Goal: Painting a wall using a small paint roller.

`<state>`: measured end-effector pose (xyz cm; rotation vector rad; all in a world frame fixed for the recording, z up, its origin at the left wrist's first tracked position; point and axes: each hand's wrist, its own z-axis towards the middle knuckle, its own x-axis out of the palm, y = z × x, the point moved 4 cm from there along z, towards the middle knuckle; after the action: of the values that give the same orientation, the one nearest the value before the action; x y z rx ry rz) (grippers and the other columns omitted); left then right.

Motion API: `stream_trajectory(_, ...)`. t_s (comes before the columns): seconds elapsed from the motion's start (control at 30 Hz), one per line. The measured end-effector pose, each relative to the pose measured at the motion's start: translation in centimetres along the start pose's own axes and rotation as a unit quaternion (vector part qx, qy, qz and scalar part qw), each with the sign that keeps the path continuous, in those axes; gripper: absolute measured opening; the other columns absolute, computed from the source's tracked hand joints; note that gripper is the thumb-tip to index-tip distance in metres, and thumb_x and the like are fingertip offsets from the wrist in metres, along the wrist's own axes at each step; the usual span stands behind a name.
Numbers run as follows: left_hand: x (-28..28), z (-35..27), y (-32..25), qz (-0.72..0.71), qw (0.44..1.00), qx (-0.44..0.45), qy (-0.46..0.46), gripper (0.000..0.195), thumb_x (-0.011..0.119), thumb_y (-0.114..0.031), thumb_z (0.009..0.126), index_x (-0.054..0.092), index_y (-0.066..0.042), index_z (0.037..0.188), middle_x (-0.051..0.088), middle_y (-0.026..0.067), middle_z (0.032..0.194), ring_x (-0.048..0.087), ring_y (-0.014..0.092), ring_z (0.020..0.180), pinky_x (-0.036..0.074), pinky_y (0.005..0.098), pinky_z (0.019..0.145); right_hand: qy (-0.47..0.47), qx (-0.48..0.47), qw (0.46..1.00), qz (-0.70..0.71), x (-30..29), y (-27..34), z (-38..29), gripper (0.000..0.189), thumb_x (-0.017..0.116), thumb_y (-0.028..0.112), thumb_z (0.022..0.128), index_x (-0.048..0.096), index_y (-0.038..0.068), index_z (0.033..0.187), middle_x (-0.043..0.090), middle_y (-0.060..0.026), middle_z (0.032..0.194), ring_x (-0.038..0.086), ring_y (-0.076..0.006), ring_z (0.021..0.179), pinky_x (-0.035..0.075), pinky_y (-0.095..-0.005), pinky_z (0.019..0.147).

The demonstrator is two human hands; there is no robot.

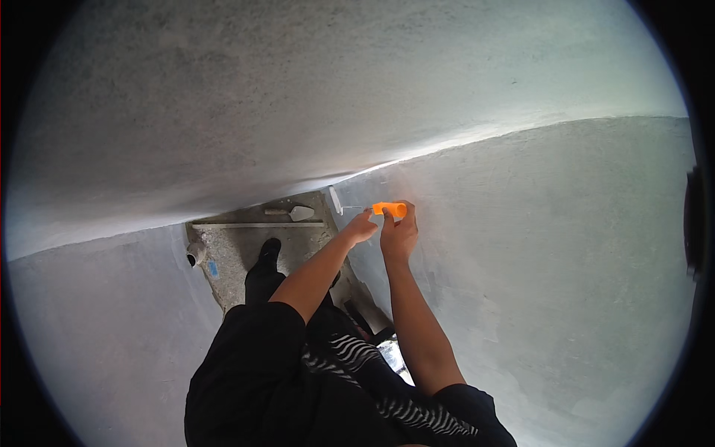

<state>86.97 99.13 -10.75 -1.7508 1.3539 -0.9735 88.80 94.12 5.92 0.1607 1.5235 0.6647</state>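
Observation:
A paint roller with a slim white sleeve (335,199), a thin wire frame (352,207) and a bright orange handle (389,209) spans the space before me. Its sleeve points left, close to the corner where two grey walls meet. My right hand (400,237) grips the orange handle between thumb and fingers, near the right-hand wall. At the handle's other end, my left hand (361,228) closes around the wire where it enters the handle. The left fingertips are small in view, and their exact hold is partly hidden.
A pointed trowel (301,213) lies on the rough floor (234,279) beyond a straight strip (257,226). By the left wall, a pipe stub (195,253) sticks up near a blue piece (213,268). Grey plastered walls (530,234) stand close ahead and on both sides.

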Motion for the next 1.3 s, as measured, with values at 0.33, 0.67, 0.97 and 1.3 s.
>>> stream_trajectory(0.33, 1.0, -2.5, -1.2, -0.017, 0.999, -0.002, 0.029, 0.073, 0.048, -0.011, 0.082, 0.022, 0.003, 0.149, 0.019, 0.0206, 0.157, 0.021, 0.029, 0.145, 0.023, 0.0316, 0.115, -0.073, -0.038, 0.996, 0.04, -3.9, 0.7, -1.7, 0.028, 0.069, 0.015, 0.085, 0.057, 0.009, 0.109, 0.066, -0.0091, 0.091, 0.055, -0.0218, 0.057, 0.046, -0.0351, 0.058)
stream_trajectory(0.67, -0.3, -0.8, 0.1, -0.011, 1.0, 0.006, -0.019, 0.073, 0.049, -0.011, 0.081, 0.024, 0.004, 0.148, 0.02, 0.0223, 0.156, 0.02, 0.03, 0.145, 0.023, 0.0327, 0.116, -0.041, -0.053, 0.997, 0.026, -0.3, 0.7, -0.4, 0.03, 0.07, 0.016, 0.083, 0.056, 0.01, 0.109, 0.066, -0.0097, 0.097, 0.059, -0.0261, 0.063, 0.048, -0.0388, 0.06)
stream_trajectory(0.97, 1.8, -3.3, -1.6, -0.003, 0.997, 0.069, 0.024, 0.075, 0.049, -0.01, 0.082, 0.02, 0.003, 0.149, 0.02, 0.0214, 0.156, 0.024, 0.03, 0.144, 0.025, 0.0333, 0.114, -0.051, -0.025, 0.998, 0.038, -5.1, 0.7, -1.4, 0.03, 0.07, 0.014, 0.083, 0.056, 0.008, 0.109, 0.066, -0.0109, 0.095, 0.057, -0.0277, 0.062, 0.046, -0.0384, 0.06)
stream_trajectory(1.3, -2.0, 1.7, 6.0, 0.0, 0.998, 0.013, -0.059, 0.079, 0.062, -0.035, 0.089, 0.024, -0.004, 0.15, 0.038, 0.0192, 0.148, 0.041, 0.03, 0.135, 0.034, 0.0376, 0.108, -0.004, -0.066, 0.998, 0.021, 3.5, 2.1, -1.6, 0.029, 0.068, 0.018, 0.084, 0.054, 0.011, 0.108, 0.064, -0.01, 0.103, 0.064, -0.0368, 0.092, 0.051, -0.0448, 0.072)
